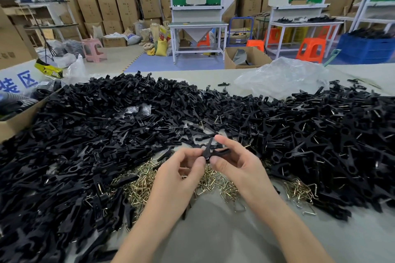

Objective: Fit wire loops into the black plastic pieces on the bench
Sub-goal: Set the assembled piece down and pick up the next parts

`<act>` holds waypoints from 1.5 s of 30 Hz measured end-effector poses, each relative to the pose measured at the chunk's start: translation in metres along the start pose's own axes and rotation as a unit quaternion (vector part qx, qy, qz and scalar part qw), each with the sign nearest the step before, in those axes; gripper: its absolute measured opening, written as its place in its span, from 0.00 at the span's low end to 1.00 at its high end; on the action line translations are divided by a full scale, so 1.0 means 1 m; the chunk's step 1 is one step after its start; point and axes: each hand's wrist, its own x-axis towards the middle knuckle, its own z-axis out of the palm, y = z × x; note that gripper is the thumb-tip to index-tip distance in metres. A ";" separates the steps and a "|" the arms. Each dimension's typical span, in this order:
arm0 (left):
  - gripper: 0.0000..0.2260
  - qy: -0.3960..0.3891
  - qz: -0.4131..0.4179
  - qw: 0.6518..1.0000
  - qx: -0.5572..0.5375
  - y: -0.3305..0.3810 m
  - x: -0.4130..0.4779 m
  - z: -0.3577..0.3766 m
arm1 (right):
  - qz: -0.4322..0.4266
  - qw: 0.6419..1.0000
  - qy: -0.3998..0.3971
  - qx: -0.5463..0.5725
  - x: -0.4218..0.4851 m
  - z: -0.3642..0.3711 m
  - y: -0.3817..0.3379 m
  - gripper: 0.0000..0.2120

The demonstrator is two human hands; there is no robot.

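Left hand [181,168] and right hand [233,162], fingers curled, together pinching matte black plastic pieces [210,149] above brassy bent wire loops [215,181], frame centre.

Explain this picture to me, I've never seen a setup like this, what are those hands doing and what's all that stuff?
No machine here: a person wears a camera on the head, so the one picture looks forward and down at their own hands. The left hand and right hand pinch a black plastic piece above the bench. A heap of black plastic pieces covers most of it, with brass-coloured wire loops piled beneath the hands. A crumpled clear bag lies farther back.
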 end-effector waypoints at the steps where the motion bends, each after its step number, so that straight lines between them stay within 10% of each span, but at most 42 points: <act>1: 0.06 0.003 -0.004 1.000 -0.013 0.002 0.000 0.000 | 0.001 1.000 -0.001 -0.001 0.000 0.000 0.000 0.21; 41: 0.12 -0.019 0.060 0.998 0.018 0.004 -0.004 0.005 | 0.000 0.999 -0.012 0.031 -0.003 0.006 -0.001 0.16; 45: 0.08 -0.010 0.086 0.979 0.184 -0.004 -0.002 -0.003 | -0.026 0.999 0.033 0.028 -0.003 0.006 -0.002 0.13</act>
